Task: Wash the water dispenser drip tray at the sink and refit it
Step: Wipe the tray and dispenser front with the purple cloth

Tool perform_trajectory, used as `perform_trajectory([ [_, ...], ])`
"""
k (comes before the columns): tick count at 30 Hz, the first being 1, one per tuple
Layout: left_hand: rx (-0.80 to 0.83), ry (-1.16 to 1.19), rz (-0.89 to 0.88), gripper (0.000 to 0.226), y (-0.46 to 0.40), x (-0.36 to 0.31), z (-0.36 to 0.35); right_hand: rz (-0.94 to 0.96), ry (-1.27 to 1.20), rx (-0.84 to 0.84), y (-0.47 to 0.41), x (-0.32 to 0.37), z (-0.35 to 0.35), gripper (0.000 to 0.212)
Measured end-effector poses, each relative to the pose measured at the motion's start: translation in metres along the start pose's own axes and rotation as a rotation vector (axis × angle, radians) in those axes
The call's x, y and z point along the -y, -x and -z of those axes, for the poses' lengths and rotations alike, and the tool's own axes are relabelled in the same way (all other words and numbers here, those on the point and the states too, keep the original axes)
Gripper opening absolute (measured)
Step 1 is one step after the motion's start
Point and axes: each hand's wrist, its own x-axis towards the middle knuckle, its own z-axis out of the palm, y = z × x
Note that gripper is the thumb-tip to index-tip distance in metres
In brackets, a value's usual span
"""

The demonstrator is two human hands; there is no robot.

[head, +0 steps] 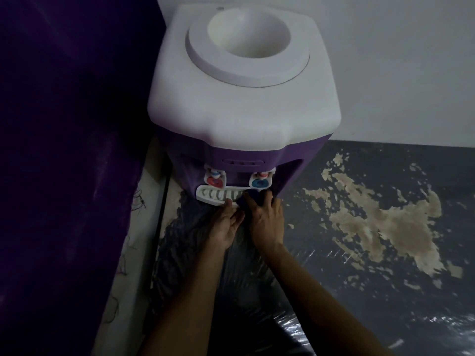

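Both hands meet at the white drip tray [218, 197] under the purple dispenser [244, 104]: left hand [226, 227] fingers straight on its front edge, right hand [267, 222] fingers curled over its right end.

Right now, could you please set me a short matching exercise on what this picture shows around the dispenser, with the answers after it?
Things:
1. drip tray
2. left tap
3. right tap
4. bottle well

Descriptions:
A. blue button
B. round and white, on top of the dispenser, with no bottle in it
C. red button
D. white and slotted, below the taps, with both hands at it

Pairs: 1-D, 2-C, 3-A, 4-B
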Motion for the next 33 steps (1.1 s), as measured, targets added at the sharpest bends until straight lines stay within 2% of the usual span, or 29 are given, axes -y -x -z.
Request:
perform_trajectory([
  [5, -0.023, 0.006, 0.001, 0.049, 0.002, 0.0, -0.002, -0.018, 0.019, 0.058, -0.014, 0.01, 0.006, 0.04],
  [14, -0.081, 0.027, 0.003, 0.049, 0.005, -0.002, -0.009, 0.14, -0.061, 0.037, -0.001, -0.027, 0.012, 0.055],
  [19, -0.022, -0.033, -0.007, 0.049, 0.004, 0.0, -0.004, 0.031, -0.035, 0.01, 0.008, -0.033, 0.011, 0.06],
  [27, -0.037, -0.038, -0.016, 0.052, 0.003, 0.0, -0.005, 0.071, 0.039, 0.08, -0.012, -0.011, 0.016, 0.044],
  [33, -0.04, -0.052, -0.028, 0.047, 0.004, 0.001, -0.006, 0.124, 0.028, 0.128, -0.006, -0.031, 0.018, 0.055],
])
